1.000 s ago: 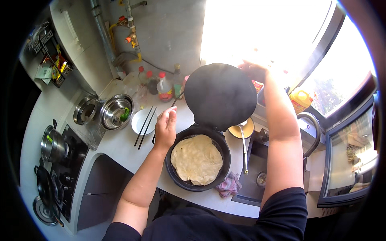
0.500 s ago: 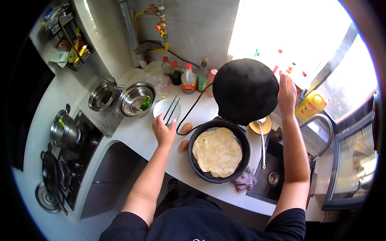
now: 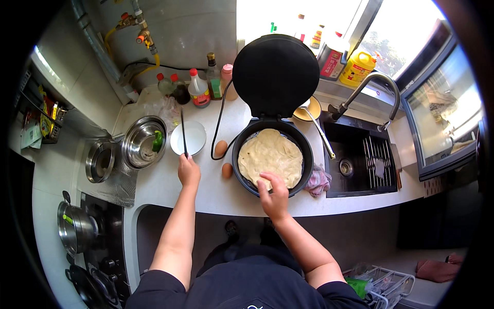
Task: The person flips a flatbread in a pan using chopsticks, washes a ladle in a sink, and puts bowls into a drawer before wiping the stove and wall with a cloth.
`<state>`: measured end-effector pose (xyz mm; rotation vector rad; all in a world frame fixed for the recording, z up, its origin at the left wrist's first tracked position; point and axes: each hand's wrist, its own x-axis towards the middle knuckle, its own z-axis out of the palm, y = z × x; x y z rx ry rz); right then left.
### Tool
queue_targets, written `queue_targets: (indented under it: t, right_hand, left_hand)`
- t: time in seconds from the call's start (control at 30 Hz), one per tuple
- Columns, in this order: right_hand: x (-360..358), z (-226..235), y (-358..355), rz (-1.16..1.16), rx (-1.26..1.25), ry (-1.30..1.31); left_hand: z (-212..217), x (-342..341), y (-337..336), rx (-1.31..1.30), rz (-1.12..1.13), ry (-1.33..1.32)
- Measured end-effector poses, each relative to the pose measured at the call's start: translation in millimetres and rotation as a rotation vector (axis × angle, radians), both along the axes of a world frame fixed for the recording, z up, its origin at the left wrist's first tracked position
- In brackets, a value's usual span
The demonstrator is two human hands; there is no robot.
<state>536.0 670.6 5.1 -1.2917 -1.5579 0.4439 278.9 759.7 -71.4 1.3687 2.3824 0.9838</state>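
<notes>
My left hand (image 3: 189, 171) is closed around a pair of dark chopsticks (image 3: 183, 126), which point away from me over a white bowl (image 3: 198, 138). Thumb and fingers apart, my right hand (image 3: 275, 196) is at the near edge of a pale flatbread (image 3: 270, 154); whether it presses on the dough I cannot tell. The flatbread lies in the round black electric griddle (image 3: 309, 164), whose lid (image 3: 277, 74) stands raised behind it. Two brown eggs, a far egg (image 3: 221, 148) and a near egg (image 3: 227, 170), rest left of the griddle.
Right of the griddle are a bowl of yellowish liquid (image 3: 315, 108) with a long-handled spoon (image 3: 324, 136), a crumpled cloth (image 3: 319, 181) and a black sink (image 3: 337, 185). Steel bowls (image 3: 131, 154) and sauce bottles (image 3: 198, 91) stand left and behind. The griddle's cord (image 3: 216, 129) loops beside the eggs.
My right hand has left the raised lid and come down to the flatbread's near edge. The chopsticks in my left hand now appear closer together. The whole view has turned rightward.
</notes>
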Motion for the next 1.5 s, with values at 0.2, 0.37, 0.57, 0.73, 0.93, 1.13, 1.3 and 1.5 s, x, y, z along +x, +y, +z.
queue_targets:
  t: [0.2, 0.37, 0.57, 0.73, 0.93, 1.13, 1.3, 1.5]
  right_hand:
    - [-3.8, 17.6, -17.3, 0.092, 0.346, -0.451]
    - [31.3, 27.3, -17.2, 0.281, 0.404, -0.553]
    - [108.2, 31.6, -10.0, -0.047, 0.191, -0.009]
    - [154.4, 20.4, -16.5, 0.013, -0.371, 0.386]
    - [134.6, 1.3, -16.0, 0.177, -0.372, 0.027]
    - [153.0, -14.6, 3.1, -0.001, -0.560, 0.602]
    - [201.7, -10.4, 42.7, -0.299, -0.251, 0.491]
    - [178.8, 13.0, 58.2, -0.122, -0.031, -0.224]
  left_hand:
    - [93.9, 95.0, -108.0, -0.018, -0.515, -1.093]
    - [110.7, 130.9, -128.2, -0.379, -0.699, -1.288]
    - [105.8, 138.9, -120.5, -0.260, -0.601, -1.266]
    - [81.3, 127.9, -115.1, -0.201, -0.322, -1.203]
    - [73.8, 144.1, -112.0, -0.232, -0.317, -1.148]
    - [72.7, 148.1, -114.3, -0.233, -0.323, -1.114]
    - [62.3, 150.0, -113.3, -0.222, -0.314, -1.116]
    - [54.3, 158.5, -110.8, -0.218, -0.395, -1.109]
